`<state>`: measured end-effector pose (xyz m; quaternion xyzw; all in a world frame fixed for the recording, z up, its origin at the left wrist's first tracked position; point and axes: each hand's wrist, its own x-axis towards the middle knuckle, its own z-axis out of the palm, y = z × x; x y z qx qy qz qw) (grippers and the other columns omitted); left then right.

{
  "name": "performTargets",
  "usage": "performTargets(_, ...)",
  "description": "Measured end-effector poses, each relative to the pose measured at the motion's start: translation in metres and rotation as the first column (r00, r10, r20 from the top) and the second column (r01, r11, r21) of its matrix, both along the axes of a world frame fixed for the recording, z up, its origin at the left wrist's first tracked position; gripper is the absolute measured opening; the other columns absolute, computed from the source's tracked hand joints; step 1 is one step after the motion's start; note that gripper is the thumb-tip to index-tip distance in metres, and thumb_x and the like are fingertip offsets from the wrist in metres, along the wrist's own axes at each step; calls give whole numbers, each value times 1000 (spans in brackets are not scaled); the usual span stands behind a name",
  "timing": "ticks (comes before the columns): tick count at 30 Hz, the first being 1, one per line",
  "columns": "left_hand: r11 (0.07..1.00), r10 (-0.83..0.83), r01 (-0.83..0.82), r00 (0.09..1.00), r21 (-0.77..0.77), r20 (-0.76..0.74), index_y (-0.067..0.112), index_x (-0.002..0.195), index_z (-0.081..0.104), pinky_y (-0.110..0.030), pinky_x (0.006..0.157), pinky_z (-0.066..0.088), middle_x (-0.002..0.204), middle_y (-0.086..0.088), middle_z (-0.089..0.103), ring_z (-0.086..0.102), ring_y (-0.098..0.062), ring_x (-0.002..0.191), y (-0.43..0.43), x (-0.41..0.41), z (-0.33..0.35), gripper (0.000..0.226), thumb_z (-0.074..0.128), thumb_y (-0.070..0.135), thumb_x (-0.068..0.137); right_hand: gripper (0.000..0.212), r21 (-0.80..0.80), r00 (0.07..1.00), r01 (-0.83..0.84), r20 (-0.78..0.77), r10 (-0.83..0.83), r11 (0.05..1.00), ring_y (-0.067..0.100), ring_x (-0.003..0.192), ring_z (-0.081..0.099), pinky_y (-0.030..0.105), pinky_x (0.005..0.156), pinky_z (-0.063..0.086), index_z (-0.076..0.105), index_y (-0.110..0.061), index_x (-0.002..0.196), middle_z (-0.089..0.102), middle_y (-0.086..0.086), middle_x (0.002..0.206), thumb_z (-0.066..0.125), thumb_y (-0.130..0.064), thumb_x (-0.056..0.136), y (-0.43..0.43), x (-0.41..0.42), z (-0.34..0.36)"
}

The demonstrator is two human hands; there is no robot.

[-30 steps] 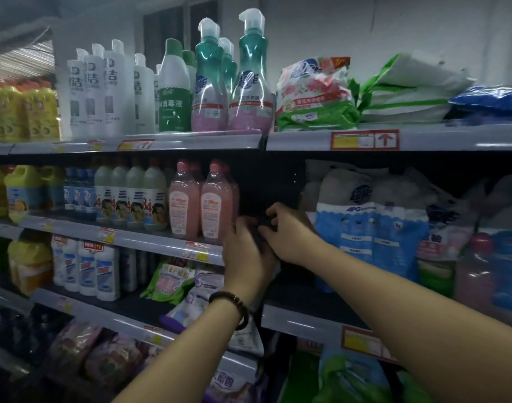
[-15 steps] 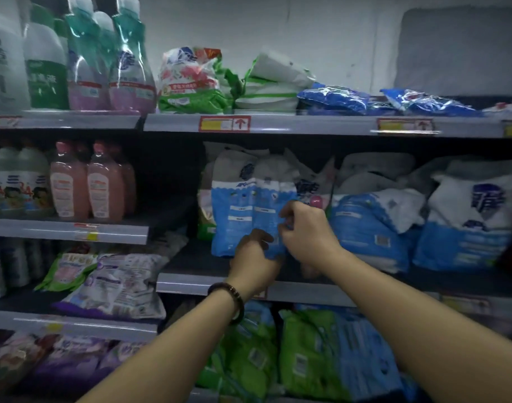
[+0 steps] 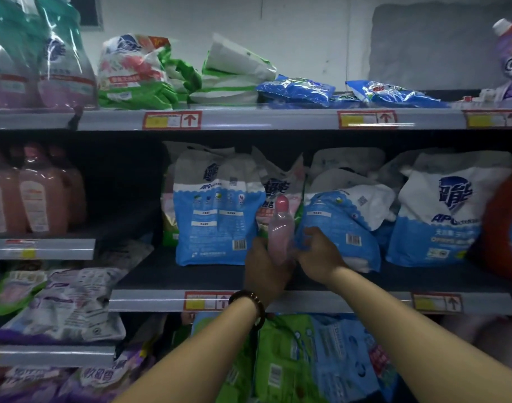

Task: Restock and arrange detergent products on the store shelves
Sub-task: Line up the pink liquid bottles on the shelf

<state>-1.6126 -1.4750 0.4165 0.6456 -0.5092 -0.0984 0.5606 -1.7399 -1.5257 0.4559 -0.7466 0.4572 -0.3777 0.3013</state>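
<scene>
A small pink bottle (image 3: 280, 228) with a pink cap stands upright at the front of the middle shelf (image 3: 150, 301), between two blue-and-white detergent bags. My left hand (image 3: 265, 269) grips the bottle's lower part from the left. My right hand (image 3: 318, 254) is curled against the bottle's right side and touches the tilted blue bag (image 3: 344, 225) beside it. An upright blue bag (image 3: 217, 210) stands just left of the bottle.
A third blue bag (image 3: 440, 210) and a large red jug (image 3: 504, 225) stand to the right. Pink bottles (image 3: 36, 196) fill the left shelf. Green and blue bags lie on the top shelf (image 3: 249, 119); green and blue packs (image 3: 295, 362) sit below.
The view has swung right from the bottle shelf to the bag shelf. Both hands moved right and lower, and now the pink bottle stands between them.
</scene>
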Motion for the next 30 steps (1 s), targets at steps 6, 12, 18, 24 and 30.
performTargets(6,997,-31,33,999,-65,32,18,112,57,-15,60,44,100,2,71,68,-13,86,-10,14,-10,33,78,26,87,30,-5,992,-101,78,101,995,17,98,72,45,89,60,60,-28,118,74,-3,108,67,-43,92,-19,14,-19)
performTargets(12,986,-140,137,990,-92,-32,19,125,58,-35,87,60,112,6,69,70,-15,104,-2,42,-14,29,66,11,99,39,3,948,-257,195,252,966,18,104,73,33,83,61,66,-19,122,77,-3,108,74,-2,88,-16,23,-13)
performTargets(18,968,-234,210,953,-134,-192,14,133,59,-26,79,62,125,-4,69,70,-17,111,38,83,5,31,59,7,104,40,71,881,-433,243,405,899,24,110,71,53,84,64,62,-31,122,73,2,118,73,-5,94,8,37,10)
performTargets(24,976,-156,127,974,-178,-163,22,131,62,-39,88,64,124,-7,70,70,-24,113,87,128,36,32,68,16,100,39,-24,889,-381,263,373,924,25,106,70,54,80,65,58,-40,109,70,-2,117,76,-9,92,46,97,35)
performTargets(30,936,325,-302,939,-180,113,30,118,60,-31,89,56,117,5,67,65,-12,107,142,196,56,27,73,23,95,37,-68,856,-333,397,331,941,25,110,67,55,85,63,55,-35,121,65,-9,118,74,-18,94,80,169,51)
